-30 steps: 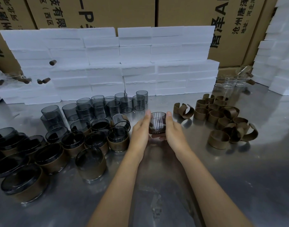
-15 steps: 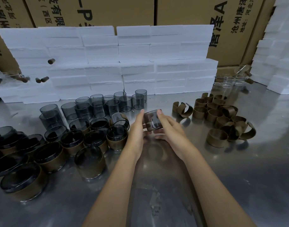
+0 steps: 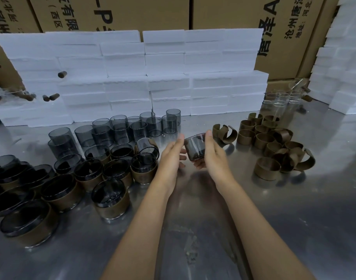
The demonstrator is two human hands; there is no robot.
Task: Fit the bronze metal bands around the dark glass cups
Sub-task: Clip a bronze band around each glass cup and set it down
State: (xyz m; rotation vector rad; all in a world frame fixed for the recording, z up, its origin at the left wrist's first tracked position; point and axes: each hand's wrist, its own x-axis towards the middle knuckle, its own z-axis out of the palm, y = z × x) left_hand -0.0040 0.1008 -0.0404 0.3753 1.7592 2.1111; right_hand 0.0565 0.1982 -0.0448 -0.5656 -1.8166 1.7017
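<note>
My right hand [image 3: 214, 156] grips a dark glass cup [image 3: 194, 146] just above the steel table [image 3: 294, 219]. The cup tilts with its mouth away from me, and its lower part looks brownish. My left hand [image 3: 170, 158] is at the cup's left side, fingers fairly straight, with a fingertip at its rim. Loose bronze bands [image 3: 266, 168] lie in a heap to the right. Bare dark cups [image 3: 120, 128] stand behind my hands to the left. Several banded cups [image 3: 110, 199] stand on the left.
White foam blocks [image 3: 132, 77] are stacked like a wall across the back, with cardboard boxes [image 3: 223, 13] behind them. Clear glasses [image 3: 280, 102] stand at the back right beside more foam [image 3: 346, 57].
The cup has gone from upright between both palms to tilted in my right hand. My left hand has loosened and shifted slightly left. The view has dipped a little.
</note>
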